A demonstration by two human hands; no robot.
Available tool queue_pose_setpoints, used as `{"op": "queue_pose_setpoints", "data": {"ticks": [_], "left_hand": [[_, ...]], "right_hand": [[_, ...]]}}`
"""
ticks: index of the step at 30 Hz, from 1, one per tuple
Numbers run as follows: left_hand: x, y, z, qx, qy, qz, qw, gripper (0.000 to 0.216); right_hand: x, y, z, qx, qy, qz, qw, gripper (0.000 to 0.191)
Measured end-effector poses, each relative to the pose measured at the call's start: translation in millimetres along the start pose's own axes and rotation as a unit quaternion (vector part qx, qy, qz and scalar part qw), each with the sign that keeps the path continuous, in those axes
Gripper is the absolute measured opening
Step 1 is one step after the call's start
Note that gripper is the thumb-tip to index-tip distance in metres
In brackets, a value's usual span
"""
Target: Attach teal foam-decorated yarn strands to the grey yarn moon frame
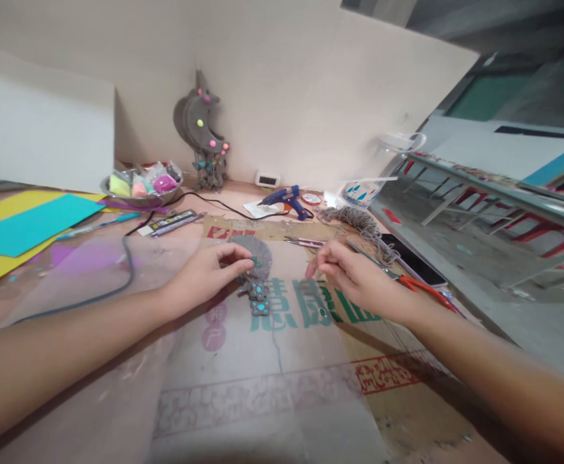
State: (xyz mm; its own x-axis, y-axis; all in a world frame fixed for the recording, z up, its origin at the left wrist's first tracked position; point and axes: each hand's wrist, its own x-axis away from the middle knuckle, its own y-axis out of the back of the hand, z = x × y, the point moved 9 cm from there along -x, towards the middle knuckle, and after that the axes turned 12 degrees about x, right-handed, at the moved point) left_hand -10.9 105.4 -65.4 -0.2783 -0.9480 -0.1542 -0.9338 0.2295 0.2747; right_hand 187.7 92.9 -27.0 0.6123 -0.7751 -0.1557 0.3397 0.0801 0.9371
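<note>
My left hand (214,267) is closed in a pinch on the edge of a grey yarn-wrapped disc (257,252). Grey flower-shaped pieces (260,299) with turquoise centres hang in a line below the fingertips, and a loose thread trails down from them. To the right, apart from the disc, my right hand (347,270) hovers over the printed sheet with thumb and fingers pressed together. Whatever lies between those fingers, if anything, is too small to make out. Small scissors (305,242) lie just behind this hand, and orange-handled scissors (424,291) lie beside its wrist.
A blue glue gun (284,201), grey yarn (359,225) and a phone (414,258) lie at the back right. A metal bowl (139,196) of colourful clay, coloured sheets (35,222) and a cable (129,270) are at left. A decorated grey moon (199,125) stands against the wall.
</note>
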Motion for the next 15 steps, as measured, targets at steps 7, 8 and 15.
{"op": "queue_pose_setpoints", "data": {"ticks": [7,8,15], "left_hand": [[0,-2,0,0.019,-0.019,0.019,0.999,0.021],[0,-3,-1,0.019,-0.02,0.02,0.999,0.021],[-1,-6,1,0.013,-0.004,0.036,0.999,0.02]], "right_hand": [[-34,-7,38,-0.069,0.071,-0.15,0.984,0.016],[-34,-9,38,-0.051,0.079,-0.169,0.981,0.013],[-28,-13,38,-0.005,0.104,-0.221,0.97,0.009]]}}
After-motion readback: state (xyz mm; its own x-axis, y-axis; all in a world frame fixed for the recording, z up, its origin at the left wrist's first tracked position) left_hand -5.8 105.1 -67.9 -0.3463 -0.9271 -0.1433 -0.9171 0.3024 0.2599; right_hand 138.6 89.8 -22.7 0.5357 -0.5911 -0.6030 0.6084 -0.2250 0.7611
